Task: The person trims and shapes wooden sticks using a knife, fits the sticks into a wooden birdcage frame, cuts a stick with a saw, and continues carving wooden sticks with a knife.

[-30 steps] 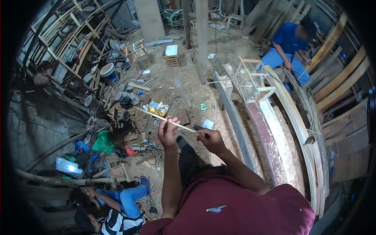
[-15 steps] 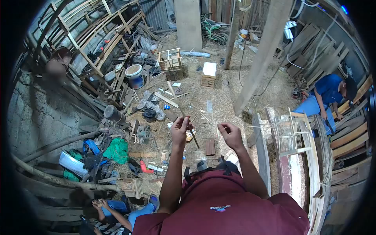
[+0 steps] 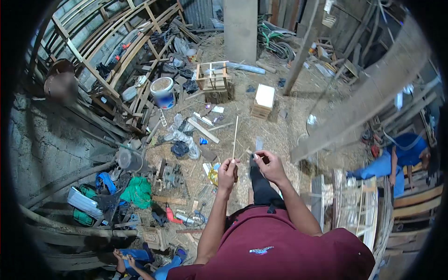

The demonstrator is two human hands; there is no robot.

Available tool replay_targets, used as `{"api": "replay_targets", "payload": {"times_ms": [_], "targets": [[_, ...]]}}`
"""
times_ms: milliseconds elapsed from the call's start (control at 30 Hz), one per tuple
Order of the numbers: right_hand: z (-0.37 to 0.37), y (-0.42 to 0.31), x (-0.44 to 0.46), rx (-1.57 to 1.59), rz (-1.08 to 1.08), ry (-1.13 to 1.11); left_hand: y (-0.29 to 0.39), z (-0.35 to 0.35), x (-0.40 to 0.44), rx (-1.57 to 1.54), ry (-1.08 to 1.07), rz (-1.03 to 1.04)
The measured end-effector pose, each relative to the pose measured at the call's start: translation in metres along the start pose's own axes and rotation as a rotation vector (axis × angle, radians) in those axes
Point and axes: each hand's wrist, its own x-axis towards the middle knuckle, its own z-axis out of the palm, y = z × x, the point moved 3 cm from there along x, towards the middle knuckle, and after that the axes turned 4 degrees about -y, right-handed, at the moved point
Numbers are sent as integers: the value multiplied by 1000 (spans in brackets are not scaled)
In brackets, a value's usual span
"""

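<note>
My left hand (image 3: 227, 174) is closed around a thin wooden stick (image 3: 235, 135), whose pale length points away from me over the floor. Just to the right, my right hand (image 3: 271, 167) has its thumb and forefinger drawn together, apart from the stick. Whatever might be between those fingertips is too small to make out. Below the right hand, my dark trouser leg (image 3: 264, 192) stretches forward across the littered floor.
A slatted wooden frame (image 3: 361, 205) stands at right, near a seated co-worker (image 3: 405, 156). Another person's hands (image 3: 125, 258) show at lower left. Ahead are a small crate (image 3: 265, 99), a white bucket (image 3: 162, 91) and a leaning post (image 3: 359, 100). A red power tool (image 3: 172, 216) lies left.
The stick has swung from slanting left to nearly straight ahead. My left hand has moved right and lower, my right hand slightly inward. One leg has come forward and the view has shifted.
</note>
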Motion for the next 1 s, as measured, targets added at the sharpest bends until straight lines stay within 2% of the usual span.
{"api": "replay_targets", "payload": {"times_ms": [100,167,233,333,367,467,600,767,900,1000], "targets": [[-9,3,90,-25,-64,-66,-13,-1,88,-21,5,21],[-26,5,149,-149,-98,-159,-10,8,146,-60,56,-17],[-47,-9,203,-193,-155,-189,15,22,197,-83,87,-66],[-81,-16,269,-157,-128,-161,55,44,262,34,-21,70],[-90,-22,286,-198,-152,-148,66,48,279,17,-35,42],[-109,-7,337,-281,-97,-159,80,49,323,-30,38,32],[-114,6,383,-173,-16,-150,67,42,380,-38,174,31],[-103,29,450,-205,-20,-166,67,28,460,-21,218,-43],[-98,53,533,-76,51,-170,56,-7,554,37,255,-55],[-95,71,609,-99,60,-127,68,-30,632,55,344,-119]]}}
